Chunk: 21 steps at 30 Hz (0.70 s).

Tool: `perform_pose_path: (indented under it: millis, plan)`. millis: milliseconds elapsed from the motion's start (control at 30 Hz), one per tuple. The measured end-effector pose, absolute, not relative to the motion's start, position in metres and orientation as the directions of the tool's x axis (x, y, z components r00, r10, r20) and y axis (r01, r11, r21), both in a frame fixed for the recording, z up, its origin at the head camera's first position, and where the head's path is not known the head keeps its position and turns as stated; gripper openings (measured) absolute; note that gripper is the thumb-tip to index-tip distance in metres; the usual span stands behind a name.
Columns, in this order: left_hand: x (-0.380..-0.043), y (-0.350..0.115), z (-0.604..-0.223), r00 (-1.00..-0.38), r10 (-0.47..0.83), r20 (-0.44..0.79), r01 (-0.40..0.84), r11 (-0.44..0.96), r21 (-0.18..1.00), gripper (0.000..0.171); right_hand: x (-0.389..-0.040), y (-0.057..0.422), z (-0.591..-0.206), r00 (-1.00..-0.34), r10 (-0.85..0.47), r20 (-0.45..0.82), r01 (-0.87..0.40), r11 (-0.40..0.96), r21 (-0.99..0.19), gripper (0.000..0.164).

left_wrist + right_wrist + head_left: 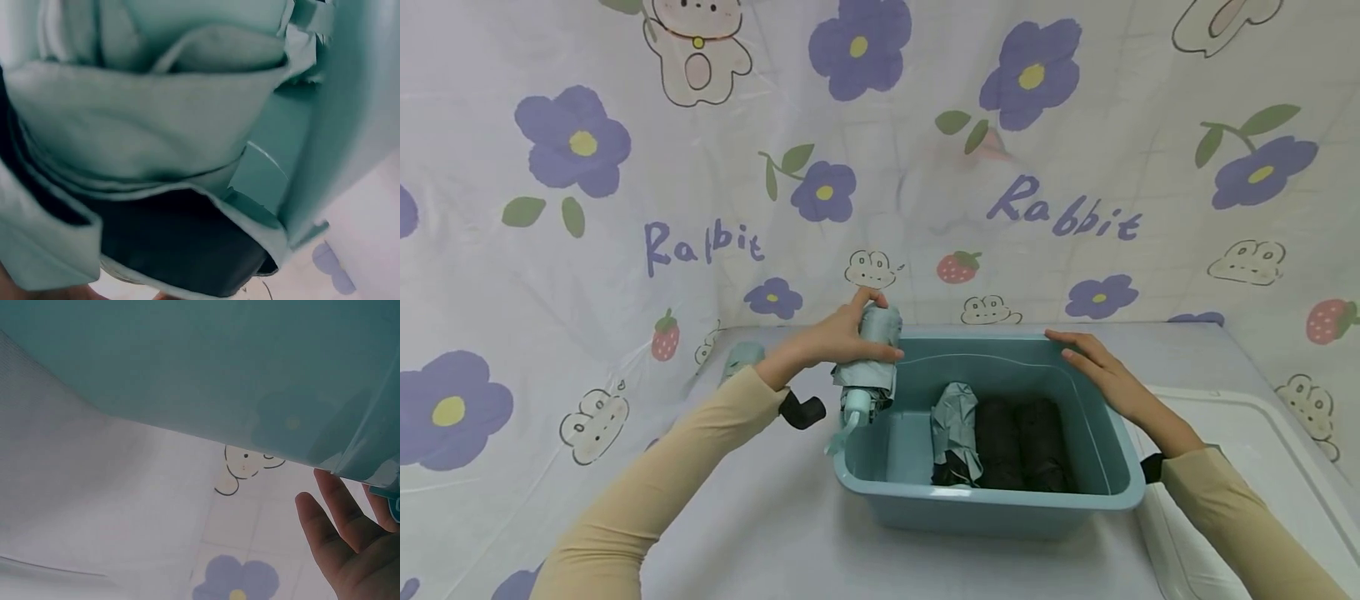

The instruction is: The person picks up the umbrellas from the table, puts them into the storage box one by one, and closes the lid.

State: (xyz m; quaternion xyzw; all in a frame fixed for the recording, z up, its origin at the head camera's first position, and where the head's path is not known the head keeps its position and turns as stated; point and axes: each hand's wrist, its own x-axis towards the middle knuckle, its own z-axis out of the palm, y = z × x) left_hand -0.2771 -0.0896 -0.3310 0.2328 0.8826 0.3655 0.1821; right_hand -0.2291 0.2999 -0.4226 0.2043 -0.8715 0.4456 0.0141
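My left hand [842,335] grips a light teal folded umbrella [878,329] over the left end of the teal plastic bin [981,498]. The umbrella is tilted, its pale handle and strap pointing down toward me, overlapping the bin's left rim. Its loose cloth folds [144,125], with a dark underside, fill much of the left wrist view. At the bin's right back corner, my right hand [1097,372] rests on the rim with fingers extended. Inside the bin lie another teal folded umbrella [955,425] and two black folded bundles [998,442] side by side.
Behind my left wrist a teal item [745,357] lies on the table, partly hidden by the arm. A white lid [1240,467] lies to the bin's right. A patterned sheet [917,167] hangs behind the table.
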Motion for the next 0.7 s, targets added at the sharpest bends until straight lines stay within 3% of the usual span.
perform_pose_path:
  millis: [267,700]
  plan:
    - [-0.273,-0.070,-0.334,-0.813,0.559,-0.166,0.293,0.638,0.712,0.066,-0.229,0.300,-0.424,-0.921,-0.339,0.194,-0.355,0.522,-0.775,0.045]
    - [-0.267,-0.048,-0.354,-0.739,0.619,-0.266,0.270,0.634,0.725,0.065,-0.229,0.301,-0.423,-0.917,-0.339,0.208,-0.366,0.512,-0.777,0.044]
